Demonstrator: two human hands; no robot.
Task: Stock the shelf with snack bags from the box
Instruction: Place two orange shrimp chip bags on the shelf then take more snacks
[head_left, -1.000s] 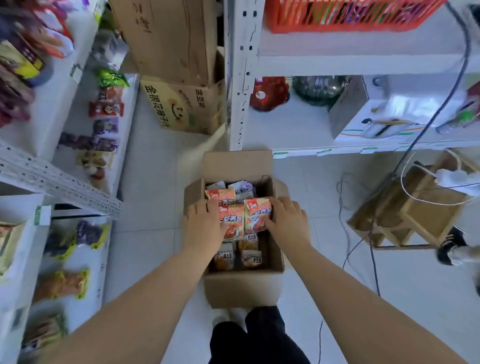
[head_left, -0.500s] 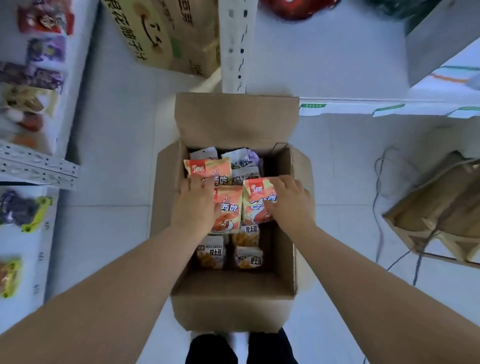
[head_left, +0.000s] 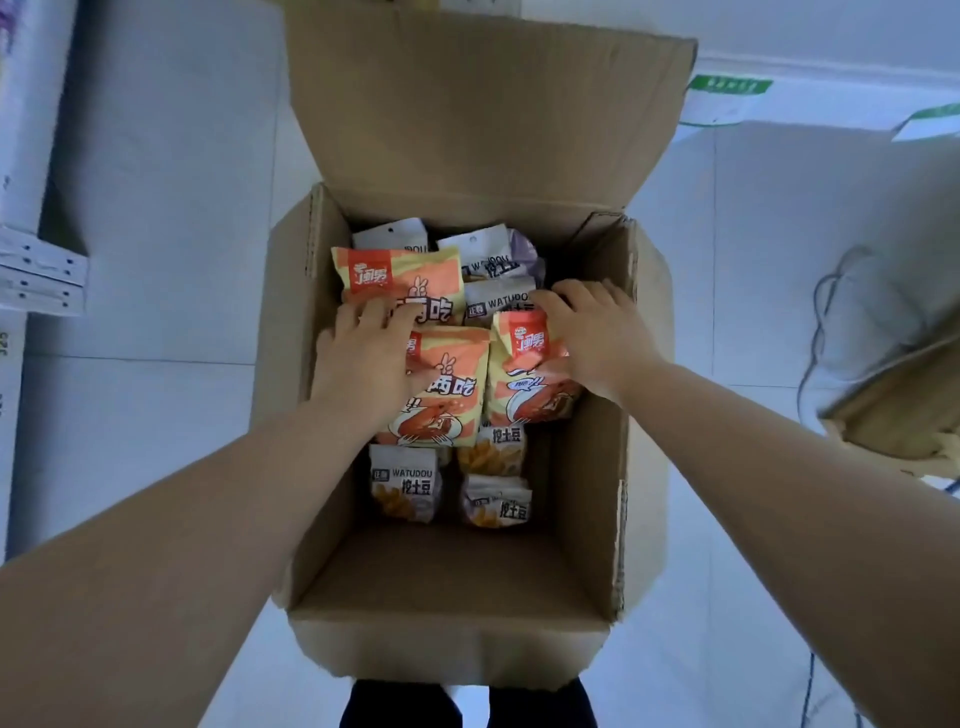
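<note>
Inside the open brown cardboard box (head_left: 452, 571), the right hand (head_left: 584, 343) pinched the right orange shrimp-print snack bag (head_left: 524, 400) by its top; the left hand (head_left: 363, 358) lay flat on the middle orange snack bag (head_left: 447, 410) alongside.

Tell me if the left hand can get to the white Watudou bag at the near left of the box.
Probably yes. The white Watudou bag lies uncovered in the open box, just nearer than the orange bags the left hand rests on. The right hand grips the right orange bag.
</note>
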